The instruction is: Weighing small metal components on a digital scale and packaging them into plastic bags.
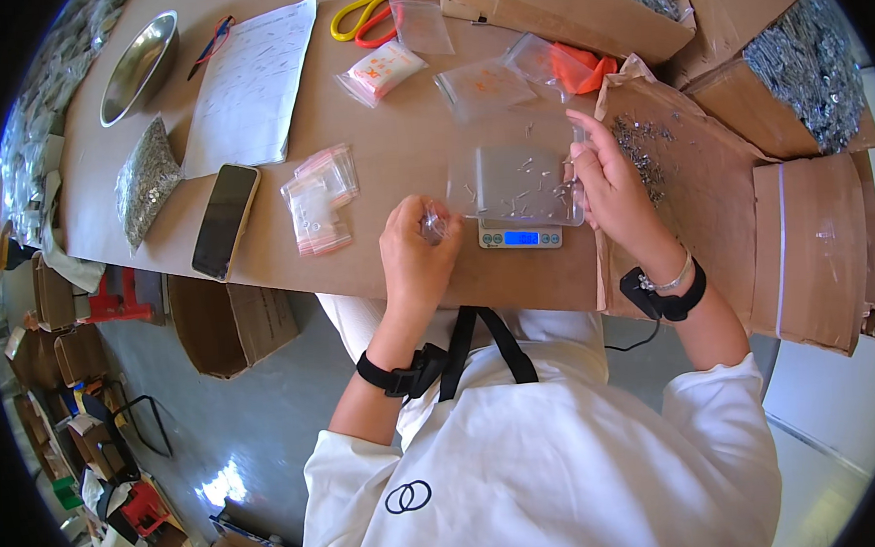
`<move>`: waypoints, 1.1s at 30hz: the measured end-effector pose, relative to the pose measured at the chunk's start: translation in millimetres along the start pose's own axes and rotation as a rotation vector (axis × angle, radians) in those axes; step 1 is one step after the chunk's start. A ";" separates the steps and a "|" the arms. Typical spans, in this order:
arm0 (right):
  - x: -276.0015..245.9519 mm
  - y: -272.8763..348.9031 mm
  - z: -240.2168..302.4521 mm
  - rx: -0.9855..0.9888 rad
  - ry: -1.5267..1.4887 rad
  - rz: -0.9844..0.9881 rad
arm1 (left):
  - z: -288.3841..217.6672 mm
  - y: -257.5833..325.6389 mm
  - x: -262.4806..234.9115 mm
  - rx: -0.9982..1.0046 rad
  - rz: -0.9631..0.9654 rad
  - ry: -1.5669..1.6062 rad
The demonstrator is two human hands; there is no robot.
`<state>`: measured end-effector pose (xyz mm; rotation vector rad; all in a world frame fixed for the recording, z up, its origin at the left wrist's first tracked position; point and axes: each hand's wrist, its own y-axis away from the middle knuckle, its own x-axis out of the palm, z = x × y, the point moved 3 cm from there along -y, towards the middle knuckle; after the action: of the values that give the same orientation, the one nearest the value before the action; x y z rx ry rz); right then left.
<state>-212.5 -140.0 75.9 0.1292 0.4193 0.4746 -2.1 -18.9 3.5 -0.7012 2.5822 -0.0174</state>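
Note:
My right hand [614,184] grips the right edge of a clear plastic tray [464,180], thumb and fingers closed on its rim. Several small screws [525,203] lie scattered in the tray. Beneath it is a small digital scale [496,240] with a lit blue display. To the left of the scale, my left hand [418,247] is closed around a small clear plastic bag [435,222], partly hidden by the fingers. Whether the bag holds anything cannot be made out. Beside the left hand lies a pile of small zip bags [321,200] with red edges.
A phone [226,222], a filled bag of hardware [148,186], a paper sheet [251,84] and a metal bowl [141,69] lie leftward. Scissors [372,21] and plastic bags [486,88] sit at the back. Cardboard boxes [572,10] of metal parts stand on the right.

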 end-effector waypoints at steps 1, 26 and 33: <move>4.7 2.7 10.6 -0.003 -0.001 0.009 | 1.3 0.7 -1.0 0.006 -0.016 0.000; -3.0 5.3 26.4 -0.161 0.162 -0.103 | -5.4 5.6 5.4 -0.147 0.105 0.187; -11.9 -17.8 -55.1 -0.349 0.607 -0.145 | -7.0 20.9 -3.0 -0.133 0.339 0.826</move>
<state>-237.9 -159.9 26.4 -0.3917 0.9246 0.4314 -12.8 0.0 8.4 -0.3135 3.4946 -0.0331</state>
